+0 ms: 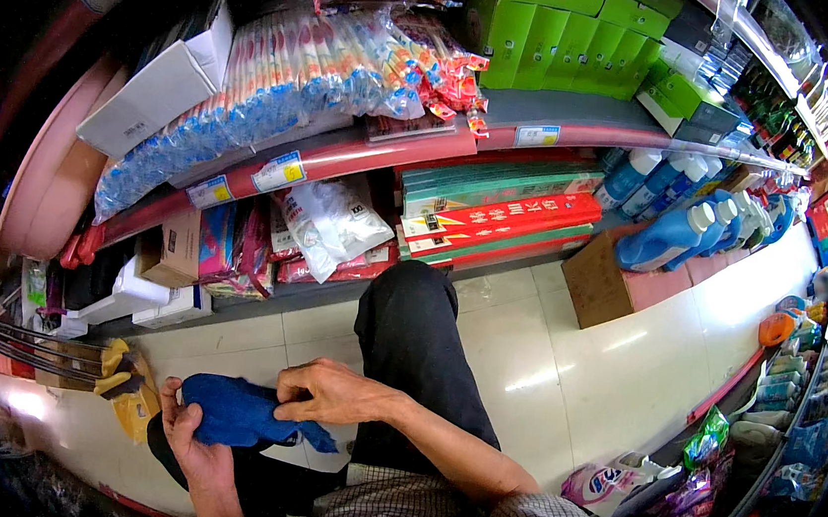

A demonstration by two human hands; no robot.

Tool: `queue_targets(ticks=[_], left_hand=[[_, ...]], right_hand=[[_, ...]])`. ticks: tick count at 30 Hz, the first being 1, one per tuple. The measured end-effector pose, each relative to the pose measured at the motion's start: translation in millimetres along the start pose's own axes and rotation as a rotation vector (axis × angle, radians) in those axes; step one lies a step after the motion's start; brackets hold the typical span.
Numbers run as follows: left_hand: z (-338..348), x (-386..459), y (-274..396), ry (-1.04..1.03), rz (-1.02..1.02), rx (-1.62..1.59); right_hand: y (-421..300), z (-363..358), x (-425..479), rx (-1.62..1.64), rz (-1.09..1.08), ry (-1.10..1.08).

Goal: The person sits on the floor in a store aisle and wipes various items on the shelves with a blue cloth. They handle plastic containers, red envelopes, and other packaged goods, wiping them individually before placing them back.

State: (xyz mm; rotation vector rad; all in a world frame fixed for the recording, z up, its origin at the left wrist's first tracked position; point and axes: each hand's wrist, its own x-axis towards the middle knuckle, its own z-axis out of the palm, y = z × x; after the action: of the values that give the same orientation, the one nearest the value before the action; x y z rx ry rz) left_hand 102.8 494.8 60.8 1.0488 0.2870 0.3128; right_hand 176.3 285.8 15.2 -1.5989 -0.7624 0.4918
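A piece of dark blue cloth lies between my hands, above my lap. My left hand holds its left end, with the thumb on the near side and the fingers raised behind its edge. My right hand pinches the cloth's right part between thumb and bent fingers, and a narrow end of the cloth hangs out to the right below it. What the cloth item is exactly, I cannot tell. My raised knee in black trousers is just beyond the right hand.
Shop shelves ahead hold plastic-wrapped packs, green boxes, red long boxes and a white plastic bag. Blue bottles stand on a cardboard box at right. Yellow-and-black gloves are at left; another shelf curves along the right.
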Motion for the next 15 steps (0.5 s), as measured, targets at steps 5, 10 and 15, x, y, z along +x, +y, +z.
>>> queue_targets(ticks=[5, 10, 15], left_hand=[[-7, 5, -3, -0.155, -0.073, 0.023], [11, -3, 13, -0.272, -0.065, 0.234], [-8, 4, 22, -0.248, -0.027, 0.273]], right_hand=[[-6, 20, 17, -0.030, -0.217, 0.344], [-16, 14, 30, -0.034, -0.103, -0.112], [-39, -3, 11, 0.170, -0.130, -0.219]])
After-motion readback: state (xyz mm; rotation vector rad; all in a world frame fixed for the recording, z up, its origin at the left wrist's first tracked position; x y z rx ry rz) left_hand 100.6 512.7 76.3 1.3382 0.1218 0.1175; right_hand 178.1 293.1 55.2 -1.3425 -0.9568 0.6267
